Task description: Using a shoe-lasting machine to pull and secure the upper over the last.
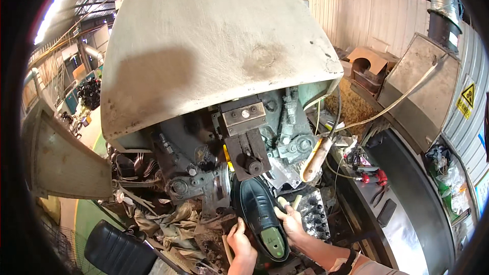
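A black leather loafer (256, 204) sits on a green shoe last (273, 243), its toe pointing away from me under the machine's dark metal head (246, 147). My left hand (241, 243) holds the shoe's left side near the heel, fingertips at its edge. From the right, my right hand (292, 224) grips the opposite side, its thumb along the upper. Pale yellowish coverings or small pieces show at the right fingertips; I cannot make out which. The soles and the fingers' undersides are hidden.
A large cream hood (219, 35) overhangs the work. A wooden-handled tool (316, 160) hangs at right. Beyond it, a metal bench (407, 224) bears a dark phone-like slab (386, 212) and a red tool (374, 177). Crumpled tan scraps (170, 231) and a black padded seat (119, 248) lie left.
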Motion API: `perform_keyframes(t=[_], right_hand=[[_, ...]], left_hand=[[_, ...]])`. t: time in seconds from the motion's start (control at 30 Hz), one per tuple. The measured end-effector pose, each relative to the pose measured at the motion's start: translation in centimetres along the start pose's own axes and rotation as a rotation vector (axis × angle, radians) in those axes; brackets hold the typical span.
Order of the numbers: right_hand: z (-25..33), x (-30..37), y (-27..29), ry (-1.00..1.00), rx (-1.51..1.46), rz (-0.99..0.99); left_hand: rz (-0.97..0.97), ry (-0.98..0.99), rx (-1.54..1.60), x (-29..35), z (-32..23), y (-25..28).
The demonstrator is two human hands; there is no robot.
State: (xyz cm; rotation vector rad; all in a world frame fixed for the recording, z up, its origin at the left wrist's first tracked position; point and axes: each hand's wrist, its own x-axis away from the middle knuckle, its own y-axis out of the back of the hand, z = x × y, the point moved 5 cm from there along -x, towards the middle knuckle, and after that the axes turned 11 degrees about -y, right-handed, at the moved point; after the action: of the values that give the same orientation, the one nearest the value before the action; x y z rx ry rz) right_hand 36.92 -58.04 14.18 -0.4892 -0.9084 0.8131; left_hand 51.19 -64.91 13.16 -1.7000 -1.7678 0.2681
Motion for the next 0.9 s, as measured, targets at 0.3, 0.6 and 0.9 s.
perform_keyframes(t=[0.3,0.6,0.9], right_hand=[[-0.1,-1.5,0.8,0.091,0.051,0.005],[-0.6,-2.6,1.3,0.136,0.030,0.037],[-0.1,-2.7,0.8,0.137,0.017,0.041]], left_hand=[[-0.028,-0.071,-0.073,-1.2,2.0,0.5],[-0.028,-0.089,0.058,-1.8,3.7,0.5],[0.003,-0.021,0.152,-2.0,4.1,0.3]])
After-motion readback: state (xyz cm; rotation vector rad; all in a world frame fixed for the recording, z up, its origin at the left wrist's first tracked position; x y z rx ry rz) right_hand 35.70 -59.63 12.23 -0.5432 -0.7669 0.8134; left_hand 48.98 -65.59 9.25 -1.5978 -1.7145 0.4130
